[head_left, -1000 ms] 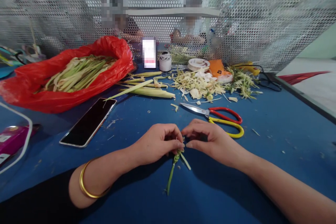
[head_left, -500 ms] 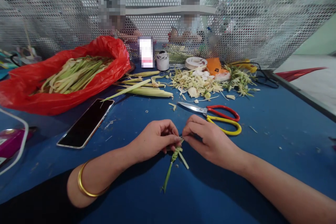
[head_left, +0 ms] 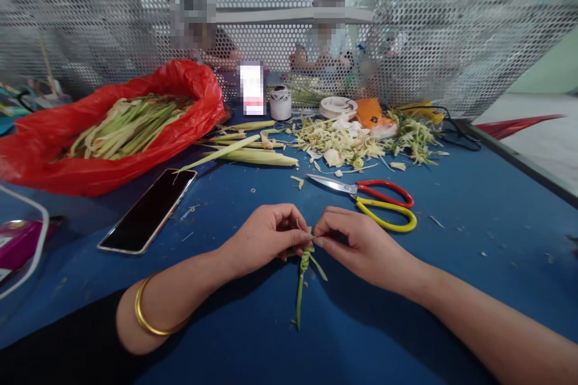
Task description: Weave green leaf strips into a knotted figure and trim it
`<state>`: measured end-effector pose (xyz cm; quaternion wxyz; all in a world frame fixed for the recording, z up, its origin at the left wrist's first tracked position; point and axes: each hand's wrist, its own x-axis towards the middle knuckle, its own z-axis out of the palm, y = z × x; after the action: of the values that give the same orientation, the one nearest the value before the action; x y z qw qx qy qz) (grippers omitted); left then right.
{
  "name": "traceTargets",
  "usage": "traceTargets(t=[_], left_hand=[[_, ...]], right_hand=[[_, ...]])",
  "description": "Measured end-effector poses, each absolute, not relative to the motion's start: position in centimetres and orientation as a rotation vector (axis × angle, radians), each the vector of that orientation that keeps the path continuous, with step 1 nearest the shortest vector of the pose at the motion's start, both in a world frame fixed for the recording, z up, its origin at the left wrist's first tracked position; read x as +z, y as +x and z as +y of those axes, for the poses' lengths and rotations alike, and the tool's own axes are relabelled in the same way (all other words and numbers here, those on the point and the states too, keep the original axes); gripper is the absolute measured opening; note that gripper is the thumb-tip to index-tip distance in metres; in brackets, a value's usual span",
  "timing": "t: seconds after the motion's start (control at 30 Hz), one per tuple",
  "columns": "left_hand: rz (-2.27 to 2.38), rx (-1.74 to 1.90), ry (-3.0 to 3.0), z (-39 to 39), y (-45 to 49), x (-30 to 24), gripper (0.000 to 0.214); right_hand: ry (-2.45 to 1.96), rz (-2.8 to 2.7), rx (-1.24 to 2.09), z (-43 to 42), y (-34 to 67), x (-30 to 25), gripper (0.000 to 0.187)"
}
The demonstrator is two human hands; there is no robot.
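My left hand [head_left: 266, 237] and my right hand [head_left: 356, 240] meet at the middle of the blue table [head_left: 474, 216], fingers pinched on the top of a thin green woven leaf strip [head_left: 301, 283]. The strip has a knotted, braided part just under my fingertips, and its stem hangs down toward me. A loose end sticks out to the right of the knot. My left wrist wears a gold bangle [head_left: 147, 322].
Red-and-yellow scissors [head_left: 370, 195] lie just beyond my right hand. A black phone [head_left: 149, 210] lies to the left. A red plastic bag [head_left: 108, 126] holds green leaf strips. Leaf scraps [head_left: 352, 141], long leaves [head_left: 253, 153], tape rolls and a perforated metal screen stand behind; people sit beyond it.
The strip's hanging stem has swung from slanting left to nearly straight down. Both hands stay pinched at the knot, shifted slightly.
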<state>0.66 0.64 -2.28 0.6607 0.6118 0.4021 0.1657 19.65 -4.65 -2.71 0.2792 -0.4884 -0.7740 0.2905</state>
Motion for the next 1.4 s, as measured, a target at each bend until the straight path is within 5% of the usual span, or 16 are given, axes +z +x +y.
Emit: traceTargets(t=[0.37,0.57,1.1,1.4], left_hand=[[0.953,0.449,1.399,0.7,0.8,-2.1,0.015],[1.007,0.480,1.797,0.5,0.4,-1.9,0.002],[1.040,0.540,2.897,-0.1,-0.2,-3.2,0.016],[0.756,0.828,2.952,0.1,-0.1,-3.2,0.022]], right_hand=[[-1.240,-1.892,0.918,-4.6,19.7,-2.8,0.019],[-1.249,-1.957,0.911,-4.6,19.3,-3.2,0.029],[-1.201,-2.094,0.788,-4.8,19.2,-3.3,0.040],[-1.247,-1.877,0.820,-4.3,19.4,-3.8,0.021]])
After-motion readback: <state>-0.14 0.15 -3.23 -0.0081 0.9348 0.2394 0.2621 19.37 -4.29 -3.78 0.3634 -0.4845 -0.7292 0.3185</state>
